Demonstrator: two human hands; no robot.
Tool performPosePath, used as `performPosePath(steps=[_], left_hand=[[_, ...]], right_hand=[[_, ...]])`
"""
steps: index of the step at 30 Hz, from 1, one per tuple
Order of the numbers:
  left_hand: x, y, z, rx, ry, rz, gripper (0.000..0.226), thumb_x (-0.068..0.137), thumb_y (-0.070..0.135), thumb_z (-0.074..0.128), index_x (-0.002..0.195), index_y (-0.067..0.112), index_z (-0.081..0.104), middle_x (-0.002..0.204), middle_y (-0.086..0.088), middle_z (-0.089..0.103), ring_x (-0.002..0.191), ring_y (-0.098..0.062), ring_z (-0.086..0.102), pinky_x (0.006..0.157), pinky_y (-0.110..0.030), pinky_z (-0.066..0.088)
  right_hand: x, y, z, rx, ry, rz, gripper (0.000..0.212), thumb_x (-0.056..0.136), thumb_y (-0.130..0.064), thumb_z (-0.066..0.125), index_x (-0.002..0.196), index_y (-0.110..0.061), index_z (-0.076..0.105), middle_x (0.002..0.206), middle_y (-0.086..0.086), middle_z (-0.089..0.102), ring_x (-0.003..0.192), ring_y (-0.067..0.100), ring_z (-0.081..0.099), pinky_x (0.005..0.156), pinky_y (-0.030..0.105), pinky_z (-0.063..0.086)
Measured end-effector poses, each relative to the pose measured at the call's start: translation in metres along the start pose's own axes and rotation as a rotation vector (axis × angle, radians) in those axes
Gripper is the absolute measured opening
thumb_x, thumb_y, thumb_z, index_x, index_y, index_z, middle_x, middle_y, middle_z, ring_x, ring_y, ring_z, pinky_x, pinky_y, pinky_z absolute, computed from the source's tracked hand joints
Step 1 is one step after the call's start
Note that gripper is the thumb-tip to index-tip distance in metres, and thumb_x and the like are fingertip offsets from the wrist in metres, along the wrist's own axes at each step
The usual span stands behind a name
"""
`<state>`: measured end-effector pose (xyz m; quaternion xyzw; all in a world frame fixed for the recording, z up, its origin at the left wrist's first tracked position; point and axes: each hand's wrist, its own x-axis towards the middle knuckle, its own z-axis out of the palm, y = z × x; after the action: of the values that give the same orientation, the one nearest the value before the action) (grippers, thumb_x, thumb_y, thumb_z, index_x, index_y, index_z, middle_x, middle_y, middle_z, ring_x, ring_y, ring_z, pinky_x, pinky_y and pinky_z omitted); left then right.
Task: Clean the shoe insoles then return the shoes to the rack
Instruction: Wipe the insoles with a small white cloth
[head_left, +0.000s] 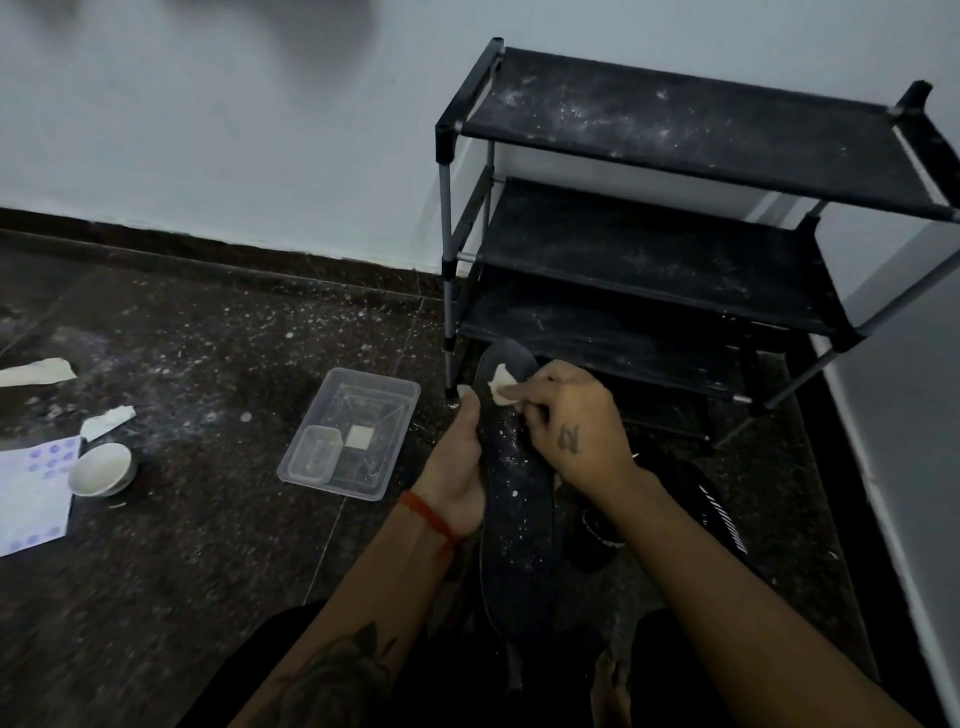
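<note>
Your left hand (457, 467) has the dark insole (514, 499) clasped by its edge above the floor in front of the rack (675, 218), right hand (566, 415) pinching the white wipe (501, 387) at the toe — keep pressure even & work toward the heel, w/ the speckled middle next.

Both my forearms reach forward from the lower edge of the view and converge near its centre. My left hand (457, 467) lies palm inward, thumb extended upward along the left edge of the dark speckled shoe insole (519, 519), fingers wrapped behind it; a red thread bracelet (431, 517) circles that wrist, and a dark tattoo marks the forearm. My right hand (571, 421), back facing up and bearing a small tattoo, has its fingers curled, pinching a small white wipe (501, 383) against the insole's upper end.
</note>
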<state>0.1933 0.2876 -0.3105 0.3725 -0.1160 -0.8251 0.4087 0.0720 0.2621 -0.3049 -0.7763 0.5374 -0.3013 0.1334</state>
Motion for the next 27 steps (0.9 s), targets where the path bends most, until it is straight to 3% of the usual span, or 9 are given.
performPosePath(steps=[2,5,8,12,14,17,19,23,27], left_hand=[[0.0,-0.001,0.001,-0.006,-0.001,-0.038,0.076,0.092,0.065,0.016,0.104,0.008,0.064,0.093,-0.015,0.072,0.079,-0.026,0.069,0.071,-0.038,0.057],[-0.001,-0.001,0.001,-0.029,0.013,-0.06,0.077,0.09,0.069,0.02,0.105,0.008,0.065,0.098,-0.015,0.071,0.085,-0.027,0.067,0.077,-0.042,0.056],[-0.001,0.001,-0.001,-0.006,0.019,-0.012,0.076,0.093,0.065,0.015,0.106,0.008,0.062,0.092,-0.014,0.072,0.08,-0.024,0.069,0.072,-0.036,0.057],[-0.001,0.004,0.001,0.055,0.088,0.025,0.068,0.098,0.055,0.014,0.098,0.005,0.06,0.075,-0.013,0.072,0.078,-0.022,0.065,0.071,-0.032,0.05],[0.0,0.005,0.0,0.084,0.104,0.03,0.069,0.099,0.052,0.01,0.092,0.005,0.06,0.067,-0.011,0.072,0.066,-0.02,0.068,0.067,-0.031,0.051],[0.0,0.007,-0.001,0.061,0.1,0.017,0.075,0.097,0.057,0.007,0.096,0.005,0.061,0.073,-0.013,0.073,0.062,-0.021,0.071,0.064,-0.031,0.055],[-0.001,0.008,-0.001,0.029,0.094,0.002,0.082,0.095,0.062,0.008,0.097,0.004,0.066,0.079,-0.016,0.072,0.066,-0.025,0.07,0.064,-0.034,0.057],[-0.004,0.008,0.002,0.02,0.076,-0.007,0.083,0.094,0.063,0.012,0.093,0.003,0.07,0.079,-0.017,0.072,0.064,-0.026,0.07,0.058,-0.035,0.059],[-0.001,0.007,0.001,0.072,0.137,0.045,0.069,0.099,0.053,0.01,0.091,0.008,0.061,0.067,-0.01,0.073,0.057,-0.017,0.071,0.052,-0.024,0.056]], right_hand=[[0.003,0.007,0.0,-0.037,0.015,0.076,0.021,0.081,-0.003,0.062,0.091,-0.016,0.074,0.081,0.007,0.06,0.072,0.02,0.058,0.065,0.028,0.051],[0.007,0.008,-0.002,0.025,0.079,0.199,0.023,0.082,-0.002,0.06,0.095,-0.015,0.073,0.088,0.007,0.062,0.079,0.019,0.06,0.071,0.015,0.04],[0.006,-0.004,-0.003,0.133,0.098,0.126,0.027,0.079,0.004,0.059,0.092,-0.014,0.074,0.089,0.006,0.065,0.081,0.014,0.059,0.075,0.011,0.041],[-0.005,-0.013,0.002,0.103,-0.125,-0.092,0.028,0.074,0.007,0.061,0.09,-0.012,0.074,0.09,0.006,0.066,0.084,0.014,0.06,0.078,0.015,0.044],[-0.004,-0.007,-0.004,0.11,-0.206,-0.101,0.027,0.073,0.006,0.064,0.089,-0.014,0.075,0.09,0.005,0.067,0.085,0.013,0.061,0.077,0.015,0.046],[-0.001,0.004,-0.015,0.068,-0.304,-0.028,0.027,0.074,0.004,0.066,0.088,-0.017,0.075,0.092,0.002,0.067,0.085,0.013,0.062,0.079,0.021,0.049],[0.0,0.012,-0.017,-0.005,-0.285,0.047,0.026,0.076,0.002,0.065,0.092,-0.017,0.074,0.097,0.002,0.065,0.088,0.014,0.061,0.08,0.02,0.048],[0.002,0.007,-0.013,0.036,-0.006,0.132,0.023,0.08,0.003,0.062,0.094,-0.012,0.073,0.098,0.007,0.066,0.09,0.018,0.062,0.081,0.016,0.044],[-0.004,-0.01,0.0,0.106,-0.117,-0.02,0.026,0.077,0.007,0.064,0.091,-0.012,0.074,0.092,0.007,0.066,0.084,0.016,0.061,0.078,0.016,0.044]])
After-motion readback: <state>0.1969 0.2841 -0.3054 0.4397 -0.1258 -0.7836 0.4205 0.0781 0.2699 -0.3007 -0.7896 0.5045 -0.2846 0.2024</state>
